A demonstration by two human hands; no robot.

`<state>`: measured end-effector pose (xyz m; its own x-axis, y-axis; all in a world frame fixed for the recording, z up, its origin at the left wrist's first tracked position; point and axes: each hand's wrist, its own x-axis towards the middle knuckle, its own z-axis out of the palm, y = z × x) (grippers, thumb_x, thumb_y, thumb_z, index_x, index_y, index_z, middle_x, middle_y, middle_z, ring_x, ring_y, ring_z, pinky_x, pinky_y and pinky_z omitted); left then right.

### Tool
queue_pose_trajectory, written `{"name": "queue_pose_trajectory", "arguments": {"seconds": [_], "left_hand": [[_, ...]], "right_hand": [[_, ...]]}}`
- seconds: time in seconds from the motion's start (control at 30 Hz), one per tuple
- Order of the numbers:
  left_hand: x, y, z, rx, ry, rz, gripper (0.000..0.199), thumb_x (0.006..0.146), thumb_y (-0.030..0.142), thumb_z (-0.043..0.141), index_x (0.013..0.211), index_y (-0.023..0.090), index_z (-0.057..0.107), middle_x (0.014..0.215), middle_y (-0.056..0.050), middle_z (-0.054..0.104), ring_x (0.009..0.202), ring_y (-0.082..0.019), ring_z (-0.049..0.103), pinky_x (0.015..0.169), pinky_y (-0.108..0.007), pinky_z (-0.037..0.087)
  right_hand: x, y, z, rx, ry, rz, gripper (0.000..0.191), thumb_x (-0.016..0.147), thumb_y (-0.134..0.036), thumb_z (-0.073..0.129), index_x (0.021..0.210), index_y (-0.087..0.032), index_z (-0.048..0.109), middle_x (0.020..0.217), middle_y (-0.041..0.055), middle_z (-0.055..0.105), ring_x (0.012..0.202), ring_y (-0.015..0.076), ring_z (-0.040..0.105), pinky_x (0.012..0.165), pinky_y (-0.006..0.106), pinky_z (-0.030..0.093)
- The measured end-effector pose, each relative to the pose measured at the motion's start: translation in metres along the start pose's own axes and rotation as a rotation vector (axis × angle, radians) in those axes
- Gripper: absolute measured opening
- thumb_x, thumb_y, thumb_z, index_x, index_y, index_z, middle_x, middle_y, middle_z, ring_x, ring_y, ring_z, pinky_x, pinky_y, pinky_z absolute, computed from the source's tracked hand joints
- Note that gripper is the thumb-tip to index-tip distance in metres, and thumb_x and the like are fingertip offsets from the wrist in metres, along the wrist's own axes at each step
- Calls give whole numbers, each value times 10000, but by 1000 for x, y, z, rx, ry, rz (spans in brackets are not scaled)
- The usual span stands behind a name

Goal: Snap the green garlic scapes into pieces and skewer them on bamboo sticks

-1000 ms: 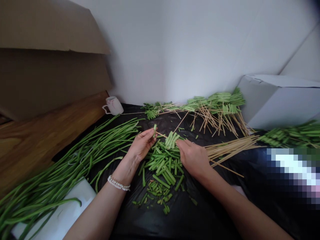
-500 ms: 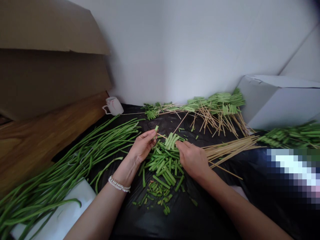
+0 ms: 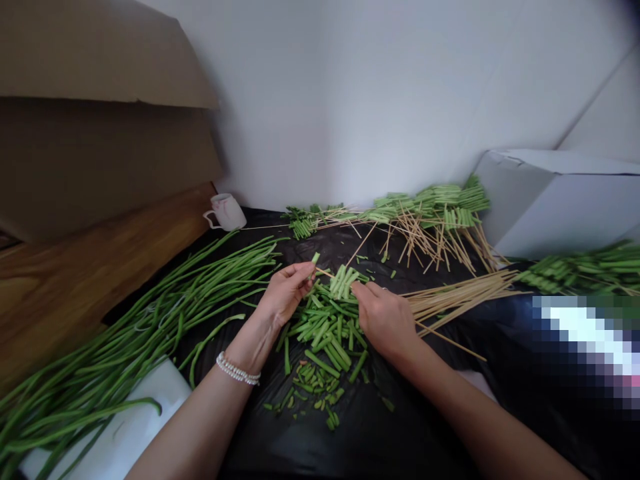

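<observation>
My left hand (image 3: pixel 287 291) pinches a short green bean piece (image 3: pixel 315 258) at the tip of a thin wooden skewer (image 3: pixel 325 272). Several pale green bean pieces (image 3: pixel 343 283) sit side by side on that skewer, between my two hands. My right hand (image 3: pixel 384 317) is closed around the skewer and its fingers touch the right side of the row. Below both hands lies a pile of cut bean pieces (image 3: pixel 333 340), with smaller scraps (image 3: pixel 325 387) in front of it on the black plastic sheet (image 3: pixel 320 450).
Long whole beans (image 3: pixel 165 313) spread across the left side, partly over a white board (image 3: pixel 150 407). Bare skewers (image 3: pixel 460 295) lie right of my right hand. Filled skewers (image 3: pixel 435 200) are heaped by the wall. A mug (image 3: pixel 229 212), a cardboard box (image 3: pixel 105 147) and a white box (image 3: pixel 560 200) stand around.
</observation>
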<state>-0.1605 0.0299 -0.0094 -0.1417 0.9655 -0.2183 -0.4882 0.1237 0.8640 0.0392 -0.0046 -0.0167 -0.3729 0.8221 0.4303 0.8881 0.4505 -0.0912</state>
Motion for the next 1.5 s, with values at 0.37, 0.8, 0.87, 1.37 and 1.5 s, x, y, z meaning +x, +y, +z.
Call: {"name": "queue_pose_trajectory", "arguments": {"seconds": [0.37, 0.8, 0.87, 1.37, 1.5], "left_hand": [[-15, -16, 16, 122, -150, 26, 280, 558, 257, 890, 707, 109, 704, 749, -2, 664, 656, -60, 577, 626, -173, 470], [-16, -18, 17, 130, -170, 78, 337, 602, 212, 863, 887, 137, 699, 851, -21, 704, 696, -77, 608, 657, -184, 469], [-16, -18, 18, 146, -157, 95, 375, 601, 227, 862, 922, 135, 692, 819, -17, 703, 690, -83, 611, 666, -195, 472], [-4, -6, -1, 645, -171, 254, 294, 704, 414, 763, 802, 142, 714, 790, -45, 717, 683, -133, 611, 663, -249, 457], [1, -6, -10, 996, -265, 404, 139, 764, 299, 689, 800, 171, 729, 813, -40, 722, 725, -162, 620, 699, -277, 459]], "right_hand": [[2, -2, -2, 42, -41, 2, 271, 936, -163, 420, 1067, -211, 653, 845, 28, 670, 709, 163, 613, 592, 292, 290], [3, 3, 0, 40, 29, -34, 257, 939, -159, 448, 1052, -224, 670, 810, 14, 671, 681, 143, 581, 602, 275, 287], [3, 4, 0, 50, 40, -40, 263, 937, -149, 451, 1052, -223, 675, 816, 14, 675, 707, 145, 584, 618, 267, 300], [9, 18, -3, 13, 177, 46, 258, 944, -206, 475, 1065, -234, 701, 767, 9, 671, 651, 140, 577, 576, 277, 284], [9, 21, -2, 11, 217, 47, 265, 951, -216, 465, 1069, -232, 702, 771, 7, 675, 633, 137, 570, 576, 276, 284]]}}
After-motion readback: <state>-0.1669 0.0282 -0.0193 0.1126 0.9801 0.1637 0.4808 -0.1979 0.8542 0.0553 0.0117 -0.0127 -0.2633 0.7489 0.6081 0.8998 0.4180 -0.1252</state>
